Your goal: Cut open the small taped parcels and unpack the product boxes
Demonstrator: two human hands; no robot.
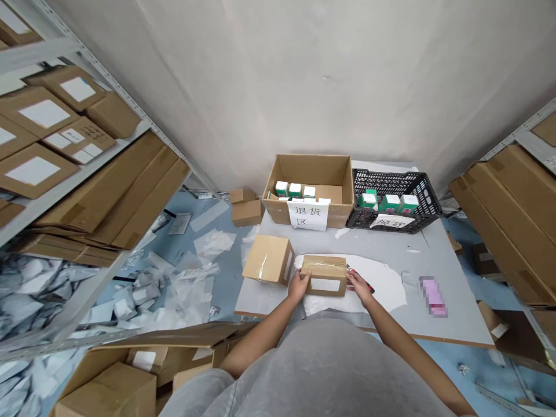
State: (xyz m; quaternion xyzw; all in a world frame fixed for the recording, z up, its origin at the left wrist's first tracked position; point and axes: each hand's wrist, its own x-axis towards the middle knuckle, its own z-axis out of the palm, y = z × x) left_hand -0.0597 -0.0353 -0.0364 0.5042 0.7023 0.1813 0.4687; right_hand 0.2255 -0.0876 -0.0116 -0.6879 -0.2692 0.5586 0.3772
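A small taped cardboard box [324, 268] with a white label on its near side sits at the table's front, over a white sheet [391, 284]. My left hand [299, 285] grips its left end, and my right hand [358, 286] closes on its right end. Partly behind my right hand lies a red and black tool [368, 284]; its kind is hidden, and it appears to rest on the sheet. To the left of my left hand stands a larger cardboard box [267, 259] with shiny tape across its top.
At the back, an open carton [273, 208] and a black plastic crate [428, 214] hold green-and-white boxes. A blurred pink item [433, 296] lies on the grey table [456, 313] at right. Shelves [99, 168] of cartons flank both sides. Below left is a big open carton [82, 370].
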